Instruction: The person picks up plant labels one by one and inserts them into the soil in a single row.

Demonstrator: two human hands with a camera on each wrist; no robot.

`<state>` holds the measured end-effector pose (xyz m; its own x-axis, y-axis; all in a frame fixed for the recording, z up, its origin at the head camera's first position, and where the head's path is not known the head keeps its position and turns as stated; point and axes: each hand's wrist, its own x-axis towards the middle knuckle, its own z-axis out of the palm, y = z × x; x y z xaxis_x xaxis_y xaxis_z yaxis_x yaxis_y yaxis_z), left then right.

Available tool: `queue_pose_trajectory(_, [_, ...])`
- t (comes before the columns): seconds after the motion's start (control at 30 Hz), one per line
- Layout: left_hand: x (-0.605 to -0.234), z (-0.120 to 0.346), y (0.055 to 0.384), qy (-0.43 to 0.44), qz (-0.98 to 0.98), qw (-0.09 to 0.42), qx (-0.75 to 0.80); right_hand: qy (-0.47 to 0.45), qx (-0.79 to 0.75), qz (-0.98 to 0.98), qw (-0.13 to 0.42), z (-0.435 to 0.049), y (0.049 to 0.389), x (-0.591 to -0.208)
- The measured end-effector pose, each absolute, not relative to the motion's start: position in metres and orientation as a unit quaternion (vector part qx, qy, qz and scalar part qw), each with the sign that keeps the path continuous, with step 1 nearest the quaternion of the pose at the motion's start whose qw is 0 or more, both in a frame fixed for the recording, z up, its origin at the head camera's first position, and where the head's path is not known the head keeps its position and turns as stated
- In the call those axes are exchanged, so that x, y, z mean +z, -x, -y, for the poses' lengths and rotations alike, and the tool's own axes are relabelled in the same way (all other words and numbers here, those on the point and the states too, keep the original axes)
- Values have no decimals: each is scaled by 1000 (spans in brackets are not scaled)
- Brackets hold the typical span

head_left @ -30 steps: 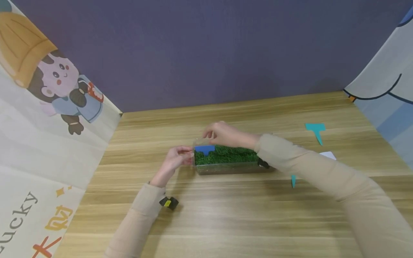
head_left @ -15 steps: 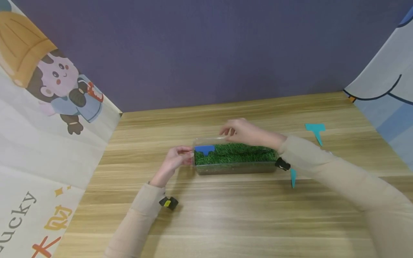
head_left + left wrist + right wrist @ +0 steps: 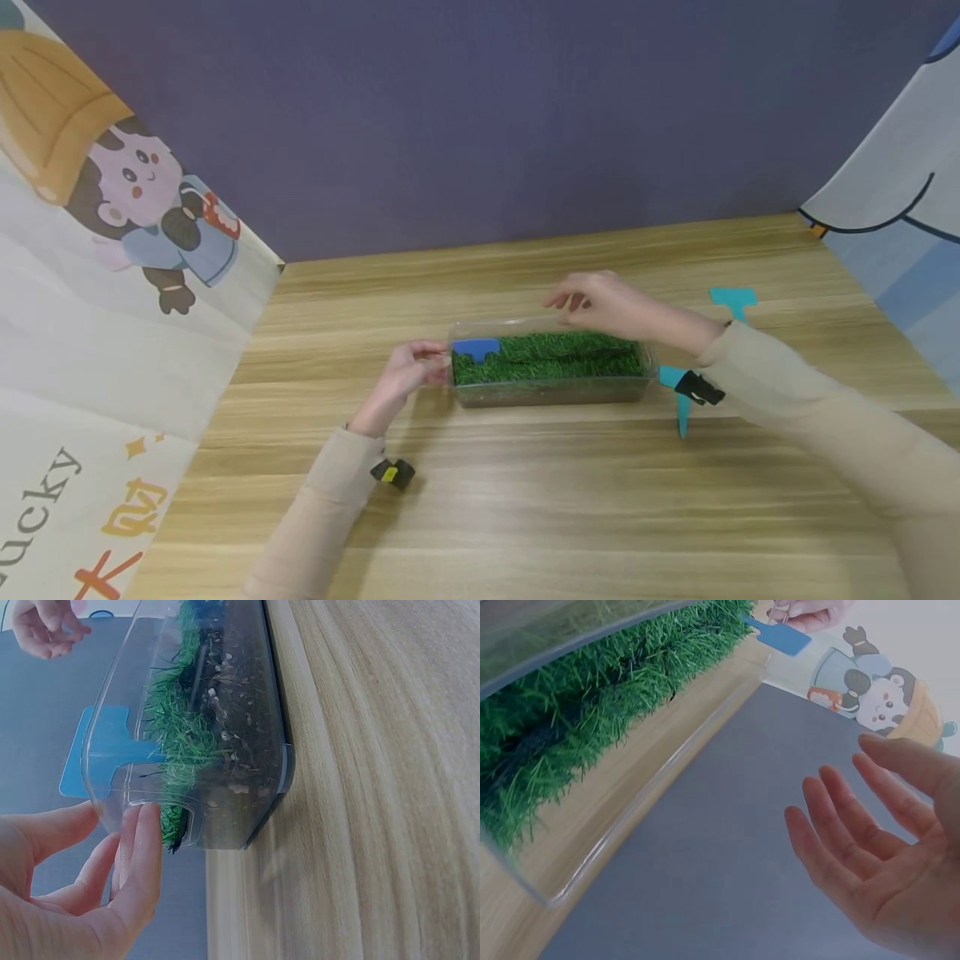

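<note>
A long clear plastic box [image 3: 555, 392] holds dark soil and two strips of artificial grass [image 3: 562, 365]. At its left end, a blue T-shaped plant label [image 3: 477, 347] stands in the grass, its wide head above the rim in the left wrist view. My left hand [image 3: 408, 367] grips the box's left end, thumb at the rim corner and fingertips on the end wall [image 3: 139, 804]. Above the far rim, my right hand [image 3: 603, 304] hovers with relaxed, slightly bent fingers. Nothing is in its palm in the right wrist view.
One teal T-shaped plant label [image 3: 734, 297] lies at the back right of the wooden table [image 3: 525, 517]. Another teal label [image 3: 682, 412] lies beside the box's right end, partly under the right wrist strap [image 3: 699, 387]. A dark panel [image 3: 495, 125] stands behind.
My right hand has moved right along the far rim, away from the blue label, uncovering the box's right end and more of the near teal label. The left hand has stayed put.
</note>
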<state>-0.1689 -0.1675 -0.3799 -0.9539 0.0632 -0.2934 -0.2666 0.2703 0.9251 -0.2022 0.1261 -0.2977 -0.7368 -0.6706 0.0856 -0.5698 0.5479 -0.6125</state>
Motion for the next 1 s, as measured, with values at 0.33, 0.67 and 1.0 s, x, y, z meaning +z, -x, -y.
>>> queue_pose_trajectory(0.33, [-380,171,165,63,-786,140,600,330,-316,-887,65,-153,190,-295])
queue_pose_trajectory(0.67, [-380,173,164,65,-783,142,602,301,-305,-902,57,-177,180,-296])
queue_pose_trajectory(1.0, [-379,173,164,69,-781,143,604,277,-295,-912,69,-199,177,-310])
